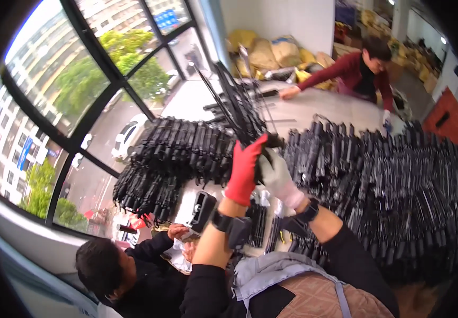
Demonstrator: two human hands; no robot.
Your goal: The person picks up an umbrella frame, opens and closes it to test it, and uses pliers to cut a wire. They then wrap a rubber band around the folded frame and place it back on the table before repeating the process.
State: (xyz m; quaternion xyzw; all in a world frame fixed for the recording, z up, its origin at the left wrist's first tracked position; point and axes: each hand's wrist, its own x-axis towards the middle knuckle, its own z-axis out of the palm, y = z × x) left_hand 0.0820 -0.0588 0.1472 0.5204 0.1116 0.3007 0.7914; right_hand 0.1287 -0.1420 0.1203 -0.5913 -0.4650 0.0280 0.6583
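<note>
Raised in front of me is a bundle of thin black rods [235,108], which looks like a folded umbrella frame. Its ribs fan up and to the left, and one pale-tipped rod sticks out. My left hand [245,169], in a red glove, is closed around the lower part. Beside it my right hand [279,177], in a whitish glove, has its fingers curled at the dark bottom end, partly hidden. Behind the bundle, a pile of similar black pieces [181,151] covers the table's left side. A larger pile [382,185] spreads over the right.
At lower left a co-worker [133,270] handles something white near a black box-like object [203,209]. Across the pale table [324,108] another person [358,79] in dark red reaches over it. Yellow sacks [266,52] lie at the back; large windows [107,79] stand left.
</note>
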